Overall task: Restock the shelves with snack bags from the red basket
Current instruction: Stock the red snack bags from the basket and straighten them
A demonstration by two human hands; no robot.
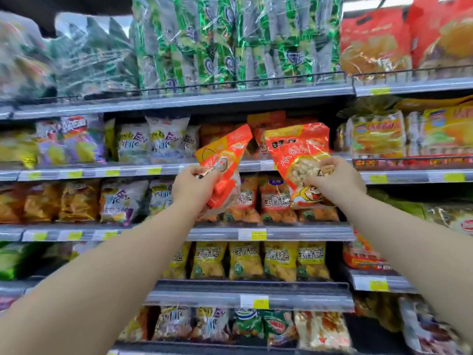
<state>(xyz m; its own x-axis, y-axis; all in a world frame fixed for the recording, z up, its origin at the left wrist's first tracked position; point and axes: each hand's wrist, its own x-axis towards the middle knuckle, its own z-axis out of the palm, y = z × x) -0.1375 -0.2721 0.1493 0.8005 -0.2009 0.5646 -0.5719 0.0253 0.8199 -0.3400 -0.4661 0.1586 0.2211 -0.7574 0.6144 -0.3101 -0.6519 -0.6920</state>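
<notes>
Each hand holds one orange bag up before the second shelf: left hand curls around the left bag, right hand pinches the right bag. They look light, soft and crinkly; gripping the lower edge avoids crushing the contents.

The left orange bag and the right orange bag are glossy plastic film that catches the light; the right one has a clear window over pale, knobbly contents. High up, the green packs sit under crinkled, shiny clear wrap. The shelf edges look smooth grey metal, with matt paper price tags.
</notes>
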